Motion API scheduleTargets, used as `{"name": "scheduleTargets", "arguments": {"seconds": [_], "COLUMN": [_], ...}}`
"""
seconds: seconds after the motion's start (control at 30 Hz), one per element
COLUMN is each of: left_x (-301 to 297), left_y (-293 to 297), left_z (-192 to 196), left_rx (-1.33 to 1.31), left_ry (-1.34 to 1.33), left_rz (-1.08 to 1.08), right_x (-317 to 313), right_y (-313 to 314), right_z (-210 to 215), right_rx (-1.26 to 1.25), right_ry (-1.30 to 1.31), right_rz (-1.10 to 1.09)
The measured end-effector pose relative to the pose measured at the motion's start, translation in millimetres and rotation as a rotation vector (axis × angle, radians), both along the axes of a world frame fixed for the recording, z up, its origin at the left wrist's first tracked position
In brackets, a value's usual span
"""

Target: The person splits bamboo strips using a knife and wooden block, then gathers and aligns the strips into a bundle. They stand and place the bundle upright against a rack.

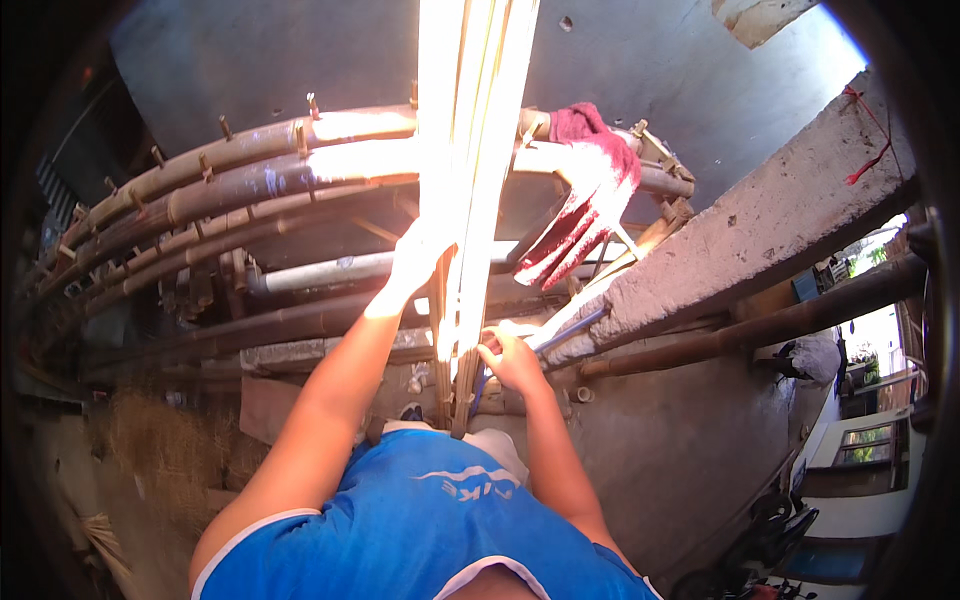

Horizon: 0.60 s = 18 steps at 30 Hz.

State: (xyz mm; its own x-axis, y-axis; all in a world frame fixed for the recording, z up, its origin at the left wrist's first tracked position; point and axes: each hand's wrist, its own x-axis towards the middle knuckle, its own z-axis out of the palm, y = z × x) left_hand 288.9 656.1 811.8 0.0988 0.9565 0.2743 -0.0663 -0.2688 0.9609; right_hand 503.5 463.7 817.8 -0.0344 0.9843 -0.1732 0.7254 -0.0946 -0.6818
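A bundle of thin bamboo strips (470, 180) stands nearly upright in front of the person, pale and blazing in the sun along its upper run, browner and shaded at its foot near the blue shirt (420, 520). The left hand (418, 258) is wrapped around the bundle partway up, though the glare washes out the fingers, so I can only say it looks closed on the strips. The right hand (510, 358) grips the same bundle lower down, fingers curled round its right side, close to where the strips meet the body.

Behind the bundle runs a rack of thick bamboo poles (230, 185), laid side by side and curving across, with short pegs sticking up. A red and white work glove (585, 195) hangs over the top poles, just right of the strips. A rough concrete beam (760, 225) slants away at the right, and a blue rod (570, 330) lies under its end.
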Motion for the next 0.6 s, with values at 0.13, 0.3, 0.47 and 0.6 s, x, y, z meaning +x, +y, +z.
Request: {"name": "scheduleTargets", "arguments": {"seconds": [0.13,0.3,0.47,0.6], "left_x": [-2,-1,-2,2], "left_y": [-11,-7,-8,-2], "left_z": [7,21,25,9], "left_rx": [0.008,-0.056,-0.109,0.04], "left_ry": [-0.034,-0.206,-0.242,-0.2], "left_rz": [-0.007,-0.152,-0.391,-0.195], "right_x": [-10,-30,-26,-18], "right_y": [65,170,194,193], "right_z": [3,8,22,3], "right_rx": [0.319,0.696,0.425,0.596], "right_ry": [0.205,0.162,-0.273,0.044], "right_rz": [-0.147,-0.281,0.249,0.094]}}
